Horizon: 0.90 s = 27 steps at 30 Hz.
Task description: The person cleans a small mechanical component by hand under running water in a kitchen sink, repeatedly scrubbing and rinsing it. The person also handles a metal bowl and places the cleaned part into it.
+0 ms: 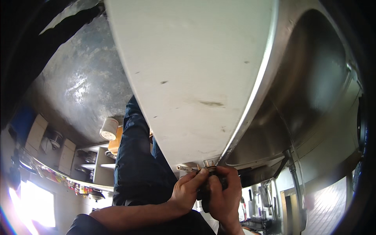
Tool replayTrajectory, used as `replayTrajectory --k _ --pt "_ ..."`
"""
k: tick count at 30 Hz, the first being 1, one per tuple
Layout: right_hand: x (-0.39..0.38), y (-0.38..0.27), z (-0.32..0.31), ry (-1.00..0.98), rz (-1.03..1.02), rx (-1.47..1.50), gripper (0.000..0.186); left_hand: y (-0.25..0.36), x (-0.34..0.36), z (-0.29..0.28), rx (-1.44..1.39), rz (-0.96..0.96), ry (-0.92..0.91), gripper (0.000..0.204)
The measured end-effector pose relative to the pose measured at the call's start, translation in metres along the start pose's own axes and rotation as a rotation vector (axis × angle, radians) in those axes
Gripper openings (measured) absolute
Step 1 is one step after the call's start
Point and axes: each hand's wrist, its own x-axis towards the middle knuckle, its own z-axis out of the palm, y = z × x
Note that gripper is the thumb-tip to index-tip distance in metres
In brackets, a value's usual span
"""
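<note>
1. Left hand [187, 191]: closed down, thumb and fingertips pinching the near edge of a small fitting [212, 169].
2. Right hand [224, 192]: fingers curled in around the same fitting from the other side, so both hands are on it, nearly touching each other.
3. Fitting position: right at the narrow-looking near end of the long white panel [188, 78], between the panel and my body. Looks round with thin metallic points sticking up, but it's small and half covered by my fingers, so don't hold me to the shape.
4. Short pale tube [184, 168]: just left of the fitting, end facing left.
5. Panel: a few dark scuffs; steel basin [313, 74] along its right side.
6. Left of panel: my dark trouser leg [132, 164], then a pale tub [109, 129] on the grey floor [84, 78].
</note>
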Motion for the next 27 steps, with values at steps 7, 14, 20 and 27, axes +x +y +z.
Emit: replayTrajectory --k 7,14,20,27 --pt "-0.011 0.015 -0.016 -0.182 0.015 0.324 0.055 0.002 0.013 -0.011 -0.11 -0.249 -0.131 0.044" --pt "-0.013 0.011 -0.002 -0.128 -0.001 0.287 0.056 0.002 0.013 -0.015 -0.179 -0.243 -0.184 0.045" --pt "-0.016 0.022 -0.003 -0.093 -0.183 0.064 0.048 -0.001 0.01 -0.014 -0.205 -0.284 -0.17 0.042" --pt "-0.019 0.049 -0.008 -0.072 -0.258 0.171 0.052 -0.042 0.015 0.0 -0.368 -0.039 -0.205 0.037"
